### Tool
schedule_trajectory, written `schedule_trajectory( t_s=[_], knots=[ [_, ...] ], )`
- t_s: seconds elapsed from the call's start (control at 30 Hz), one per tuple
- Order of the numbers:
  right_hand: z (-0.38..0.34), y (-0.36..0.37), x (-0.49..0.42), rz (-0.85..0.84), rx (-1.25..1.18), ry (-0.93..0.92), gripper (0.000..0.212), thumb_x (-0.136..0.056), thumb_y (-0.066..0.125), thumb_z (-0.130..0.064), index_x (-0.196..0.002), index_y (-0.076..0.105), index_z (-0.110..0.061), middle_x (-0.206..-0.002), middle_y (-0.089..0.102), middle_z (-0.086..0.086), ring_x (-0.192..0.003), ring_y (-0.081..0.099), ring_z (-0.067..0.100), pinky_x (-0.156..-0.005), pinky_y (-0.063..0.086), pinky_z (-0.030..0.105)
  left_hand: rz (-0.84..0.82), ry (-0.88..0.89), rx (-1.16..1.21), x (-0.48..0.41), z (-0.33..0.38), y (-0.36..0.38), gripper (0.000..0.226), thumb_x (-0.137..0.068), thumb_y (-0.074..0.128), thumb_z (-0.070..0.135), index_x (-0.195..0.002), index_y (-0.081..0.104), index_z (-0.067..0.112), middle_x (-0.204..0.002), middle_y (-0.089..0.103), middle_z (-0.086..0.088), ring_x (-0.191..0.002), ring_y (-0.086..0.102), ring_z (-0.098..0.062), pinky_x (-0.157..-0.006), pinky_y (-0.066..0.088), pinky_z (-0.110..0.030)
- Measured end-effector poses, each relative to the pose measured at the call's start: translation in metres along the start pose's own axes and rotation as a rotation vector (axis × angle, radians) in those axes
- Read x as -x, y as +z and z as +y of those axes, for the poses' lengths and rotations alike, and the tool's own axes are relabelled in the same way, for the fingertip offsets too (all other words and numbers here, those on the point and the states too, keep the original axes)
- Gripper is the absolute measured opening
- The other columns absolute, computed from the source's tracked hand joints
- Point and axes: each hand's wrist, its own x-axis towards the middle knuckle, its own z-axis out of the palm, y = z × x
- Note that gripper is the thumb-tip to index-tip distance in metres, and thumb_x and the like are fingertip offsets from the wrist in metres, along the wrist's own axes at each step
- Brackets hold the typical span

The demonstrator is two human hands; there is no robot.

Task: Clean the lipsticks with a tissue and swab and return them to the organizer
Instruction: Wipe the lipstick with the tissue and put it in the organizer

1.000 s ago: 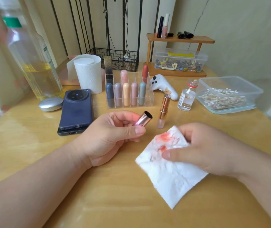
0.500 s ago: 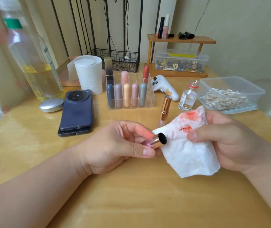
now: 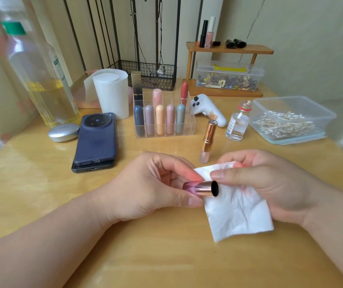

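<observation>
Table [image 3: 41, 183]: tan wood, fills the frame.
Left hand [image 3: 145, 188]: lower centre, thumb and curled fingers pinching the cap, lower in the frame than half a second ago.
Right hand [image 3: 270, 183]: centre right, fingers curled round the tissue, thumb tip now just above the cap's gold rim; earlier it was held apart, up and to the right.
Tissue [image 3: 237, 213]: white, now drawn in behind and under the cap; its red stains, which faced up before, are mostly tucked under the fingers.
Swab box [image 3: 280, 103]: clear, right edge, unmoved.
Organizer [image 3: 189, 127]: clear, upper centre, holding upright lipsticks as before.
Lipstick [image 3: 208, 138]: uncapped, upright beside the organizer.
Cap [image 3: 202, 188]: pink with gold rim, open end pointing right, touching the tissue.
</observation>
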Motion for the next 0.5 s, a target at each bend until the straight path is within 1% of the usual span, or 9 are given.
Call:
schedule_trajectory(
  t_s=[0.1, 0.17, 0.2, 0.23, 0.27, 0.3, 0.33, 0.43, 0.5],
  knots=[
    [0.000, -0.004, -0.001, 0.057, 0.017, -0.064, 0.017, -0.068, 0.077, -0.007, -0.080, 0.068, 0.001, -0.078, 0.062, 0.019, -0.070, 0.064, 0.028, -0.064, 0.053, 0.032, 0.004, -0.029, 0.005, -0.001, -0.002, -0.003, 0.024, -0.068, 0.082, -0.006, -0.089, 0.075, 0.001, -0.090, 0.071, -0.016, -0.081, 0.064, -0.021, -0.080, 0.055, -0.027],
    [0.000, -0.006, -0.002, 0.156, 0.093, -0.172, 0.022, -0.063, 0.081, -0.012, -0.077, 0.068, -0.002, -0.079, 0.060, 0.019, -0.074, 0.060, 0.029, -0.070, 0.047, 0.035, 0.036, -0.051, 0.076, -0.001, -0.005, -0.004, 0.026, -0.066, 0.085, 0.001, -0.090, 0.077, 0.006, -0.089, 0.073, -0.014, -0.081, 0.066, -0.022, -0.083, 0.057, -0.032],
    [0.001, -0.006, -0.002, 0.222, 0.155, -0.256, 0.021, -0.063, 0.080, -0.015, -0.077, 0.069, -0.004, -0.081, 0.062, 0.018, -0.077, 0.060, 0.028, -0.073, 0.045, 0.037, 0.053, -0.061, 0.117, -0.002, -0.005, -0.004, 0.026, -0.065, 0.084, 0.005, -0.090, 0.077, 0.007, -0.088, 0.073, -0.015, -0.080, 0.067, -0.024, -0.085, 0.058, -0.036],
    [0.002, -0.006, -0.001, 0.287, 0.257, -0.367, 0.014, -0.066, 0.077, -0.016, -0.075, 0.070, -0.009, -0.084, 0.067, 0.013, -0.078, 0.061, 0.027, -0.074, 0.045, 0.037, 0.063, -0.065, 0.156, -0.002, -0.005, -0.004, 0.025, -0.065, 0.083, 0.005, -0.089, 0.077, 0.007, -0.087, 0.073, -0.017, -0.078, 0.068, -0.026, -0.084, 0.058, -0.037],
    [0.001, -0.004, 0.000, 0.345, 0.381, -0.485, 0.005, -0.069, 0.073, -0.015, -0.073, 0.070, -0.014, -0.087, 0.071, 0.005, -0.080, 0.064, 0.022, -0.074, 0.047, 0.033, 0.065, -0.067, 0.190, -0.003, -0.005, -0.004, 0.023, -0.066, 0.082, 0.003, -0.088, 0.077, 0.007, -0.085, 0.072, -0.018, -0.074, 0.069, -0.025, -0.080, 0.059, -0.035],
    [0.003, -0.002, 0.002, 0.386, 0.512, -0.607, 0.005, -0.072, 0.071, -0.012, -0.070, 0.068, -0.017, -0.088, 0.073, -0.002, -0.082, 0.066, 0.017, -0.073, 0.049, 0.028, 0.064, -0.068, 0.214, -0.003, -0.005, -0.003, 0.021, -0.068, 0.080, -0.001, -0.087, 0.077, 0.006, -0.083, 0.071, -0.018, -0.071, 0.068, -0.024, -0.075, 0.059, -0.033],
    [0.003, 0.002, 0.004, 0.410, 0.630, -0.720, 0.010, -0.073, 0.070, -0.008, -0.070, 0.066, -0.017, -0.088, 0.072, -0.004, -0.082, 0.067, 0.016, -0.071, 0.049, 0.023, 0.061, -0.071, 0.230, -0.004, -0.004, -0.003, 0.019, -0.070, 0.079, -0.004, -0.086, 0.077, 0.005, -0.082, 0.071, -0.018, -0.068, 0.068, -0.023, -0.073, 0.058, -0.031],
    [0.008, 0.011, 0.008, 0.438, 0.849, -0.987, 0.013, -0.074, 0.071, 0.003, -0.074, 0.066, -0.008, -0.087, 0.072, -0.002, -0.080, 0.067, 0.018, -0.068, 0.051, 0.027, 0.020, -0.070, 0.262, -0.004, -0.004, -0.004, 0.023, -0.068, 0.086, 0.003, -0.088, 0.077, 0.004, -0.082, 0.070, -0.019, -0.067, 0.069, -0.022, -0.071, 0.058, -0.030],
    [0.009, 0.013, 0.008, 0.422, 0.899, -1.059, 0.012, -0.075, 0.073, 0.007, -0.077, 0.069, -0.004, -0.087, 0.073, 0.003, -0.079, 0.069, 0.019, -0.067, 0.052, 0.031, -0.012, -0.072, 0.298, -0.003, -0.004, -0.005, 0.028, -0.067, 0.089, 0.013, -0.090, 0.076, 0.004, -0.081, 0.071, -0.016, -0.068, 0.069, -0.021, -0.072, 0.058, -0.030]
  ],
)
